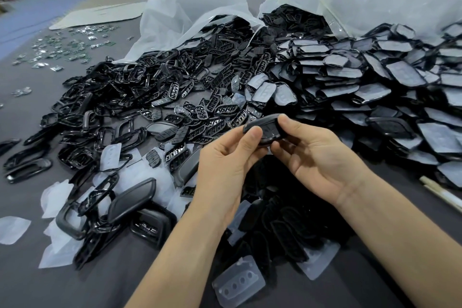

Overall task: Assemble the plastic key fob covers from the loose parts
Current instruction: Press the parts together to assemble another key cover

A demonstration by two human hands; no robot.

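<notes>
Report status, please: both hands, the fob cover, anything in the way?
Left hand and right hand both pinch one fob cover, held above the table. Loose parts heaped all around; none blocking the hands.

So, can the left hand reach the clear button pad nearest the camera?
Probably, once freed: the left hand and right hand both grip the fob cover, but the button pad lies uncovered nearby.
</notes>
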